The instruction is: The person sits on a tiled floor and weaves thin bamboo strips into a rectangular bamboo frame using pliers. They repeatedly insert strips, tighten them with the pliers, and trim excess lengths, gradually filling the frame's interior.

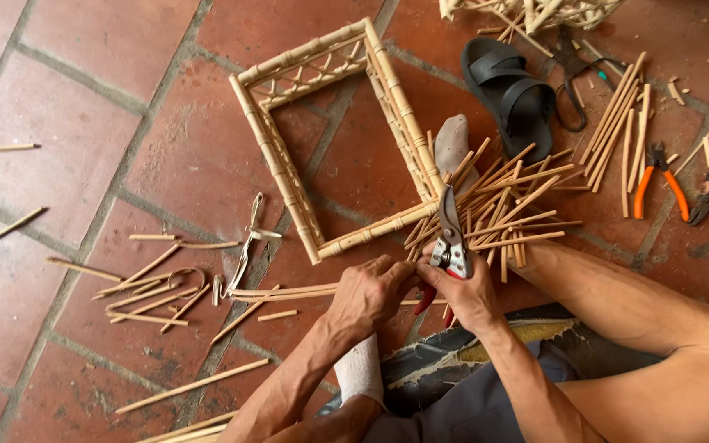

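Two hands meet near the frame's near right corner — the right hand [471, 294] is clenched around red-handled metal pruning shears [450, 238], blades pointing far. The left hand [368, 293] is curled, knuckles up, just beside it; whether it grips anything is hidden. The square pale bamboo frame [334, 135] lies on the red tile floor [84, 98].

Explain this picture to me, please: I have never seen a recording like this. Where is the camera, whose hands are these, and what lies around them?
There is one picture, taken by a camera worn on a person's head, looking down at their own two bare hands above a red-brown tiled floor.

The right hand grips red-handled metal pruning shears, blades pointing away. The left hand is closed beside it; what it pinches is hidden.

Just beyond them stands a pale square cane frame, with a heap of short cut cane sticks beside it. More sticks and curled cane strips lie scattered to the left. Farther right are a black sandal and orange-handled pliers.
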A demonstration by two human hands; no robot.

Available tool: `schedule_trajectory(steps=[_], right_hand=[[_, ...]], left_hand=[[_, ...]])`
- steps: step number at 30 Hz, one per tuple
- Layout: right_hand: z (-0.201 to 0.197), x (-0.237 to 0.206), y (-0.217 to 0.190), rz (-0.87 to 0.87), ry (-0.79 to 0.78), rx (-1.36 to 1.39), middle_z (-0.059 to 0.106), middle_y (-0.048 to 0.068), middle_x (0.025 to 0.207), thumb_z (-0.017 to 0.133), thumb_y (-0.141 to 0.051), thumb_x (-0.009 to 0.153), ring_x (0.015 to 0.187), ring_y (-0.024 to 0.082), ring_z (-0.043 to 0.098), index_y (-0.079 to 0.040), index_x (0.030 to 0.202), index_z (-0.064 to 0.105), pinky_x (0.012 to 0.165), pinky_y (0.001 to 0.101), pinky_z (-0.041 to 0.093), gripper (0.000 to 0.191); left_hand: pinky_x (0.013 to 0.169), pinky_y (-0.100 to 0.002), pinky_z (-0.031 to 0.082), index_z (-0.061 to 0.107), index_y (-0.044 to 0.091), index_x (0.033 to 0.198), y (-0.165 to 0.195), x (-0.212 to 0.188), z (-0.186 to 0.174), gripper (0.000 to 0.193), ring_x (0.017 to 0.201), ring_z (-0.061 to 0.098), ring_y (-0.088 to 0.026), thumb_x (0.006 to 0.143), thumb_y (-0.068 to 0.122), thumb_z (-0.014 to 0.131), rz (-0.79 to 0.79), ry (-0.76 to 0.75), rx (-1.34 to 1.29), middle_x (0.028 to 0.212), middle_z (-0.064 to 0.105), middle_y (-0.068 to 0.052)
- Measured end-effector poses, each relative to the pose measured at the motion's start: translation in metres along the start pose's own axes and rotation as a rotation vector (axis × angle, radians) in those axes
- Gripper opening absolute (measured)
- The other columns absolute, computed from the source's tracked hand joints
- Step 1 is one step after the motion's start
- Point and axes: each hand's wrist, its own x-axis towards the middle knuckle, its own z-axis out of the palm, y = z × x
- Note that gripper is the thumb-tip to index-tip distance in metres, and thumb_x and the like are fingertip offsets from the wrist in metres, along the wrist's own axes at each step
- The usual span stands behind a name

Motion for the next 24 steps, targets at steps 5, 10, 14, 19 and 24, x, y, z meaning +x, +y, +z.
schedule_trajectory(steps=[5, 10, 14, 19, 24], right_hand=[[0.022, 0.013, 0.003, 0.030, 0.019, -0.005, 0.070, 0.010, 0.078, 0.074, -0.015, 0.090, 0.062, 0.020, 0.071, -0.002, 0.100, 0.068, 0.045, 0.0358, 0.063, 0.018], [0.001, 0.030, 0.002, -0.061, 0.176, -0.190, 0.071, 0.010, 0.083, 0.074, -0.010, 0.092, 0.068, 0.018, 0.070, -0.003, 0.097, 0.069, 0.060, 0.0314, 0.065, 0.011], [-0.034, 0.057, -0.010, -0.052, 0.253, -0.187, 0.070, 0.009, 0.083, 0.076, -0.010, 0.088, 0.067, 0.018, 0.069, -0.003, 0.099, 0.067, 0.059, 0.0336, 0.063, 0.016], [-0.043, 0.088, -0.013, -0.059, 0.291, -0.675, 0.063, 0.007, 0.082, 0.081, -0.014, 0.089, 0.066, 0.018, 0.060, -0.001, 0.104, 0.063, 0.061, 0.0358, 0.058, 0.027], [-0.046, 0.111, -0.013, 0.023, 0.226, -0.819, 0.056, 0.006, 0.080, 0.082, -0.020, 0.090, 0.065, 0.020, 0.055, 0.000, 0.104, 0.063, 0.060, 0.0377, 0.054, 0.031]], left_hand=[[0.053, -0.036, 0.053, 0.069, 0.007, 0.111, -0.006, -0.009, -0.020, 0.016, 0.070, 0.066, -0.024, 0.097, 0.013, 0.064, -0.013, 0.040, 0.022, 0.084, 0.067, -0.009], [0.049, -0.027, 0.057, 0.072, 0.015, 0.124, -0.035, -0.037, -0.071, 0.022, 0.067, 0.067, -0.017, 0.103, 0.019, 0.064, -0.026, 0.109, 0.052, 0.089, 0.071, -0.009], [0.045, -0.027, 0.049, 0.073, 0.021, 0.119, -0.071, -0.056, -0.101, 0.027, 0.059, 0.057, -0.012, 0.096, 0.011, 0.065, -0.024, 0.082, 0.313, 0.073, 0.062, 0.000], [0.042, -0.028, 0.043, 0.071, 0.020, 0.121, -0.096, -0.054, -0.079, 0.022, 0.055, 0.049, -0.011, 0.100, 0.015, 0.066, -0.057, 0.133, 0.296, 0.068, 0.054, 0.001], [0.038, -0.027, 0.041, 0.074, 0.020, 0.118, -0.109, -0.049, -0.066, 0.020, 0.050, 0.046, -0.010, 0.101, 0.017, 0.065, -0.103, 0.092, 0.343, 0.064, 0.054, 0.003]])
